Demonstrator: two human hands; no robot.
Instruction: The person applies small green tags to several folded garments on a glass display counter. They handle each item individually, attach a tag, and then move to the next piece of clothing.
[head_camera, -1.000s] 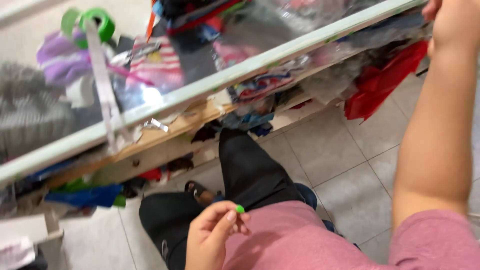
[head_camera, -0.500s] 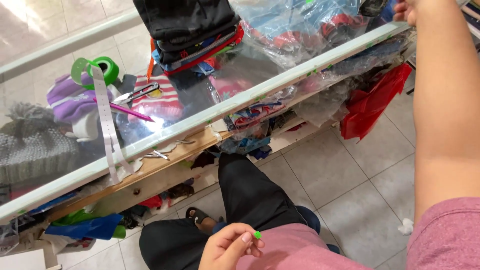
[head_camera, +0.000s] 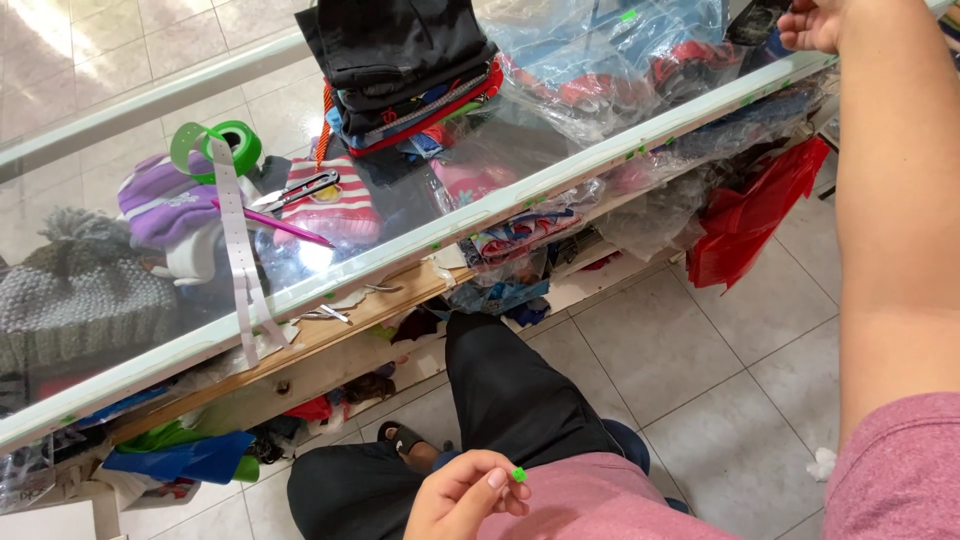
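My left hand (head_camera: 462, 495) is low over my lap, in front of my pink shirt, and pinches a tiny green piece (head_camera: 518, 475) between thumb and fingertips. My right arm stretches up the right side of the view. My right hand (head_camera: 815, 22) is at the far end of the glass counter (head_camera: 560, 178), fingers curled against a dark plastic-wrapped package (head_camera: 755, 20). Whether it grips the package is cut off by the frame edge. Clear bags of clothing (head_camera: 610, 60) lie beside that hand.
On the glass are a stack of folded clothes (head_camera: 405, 60), a green tape roll (head_camera: 228, 145) with a white strip (head_camera: 238, 250), scissors (head_camera: 305, 188) and a pink pen (head_camera: 275, 222). Under the glass are a grey knit hat (head_camera: 75, 300) and purple gloves (head_camera: 160, 205). A red bag (head_camera: 745, 215) hangs below.
The view has tipped upward, so the counter top fills more of the picture. My left hand still pinches the green piece near my lap. My right hand stays at the far right.
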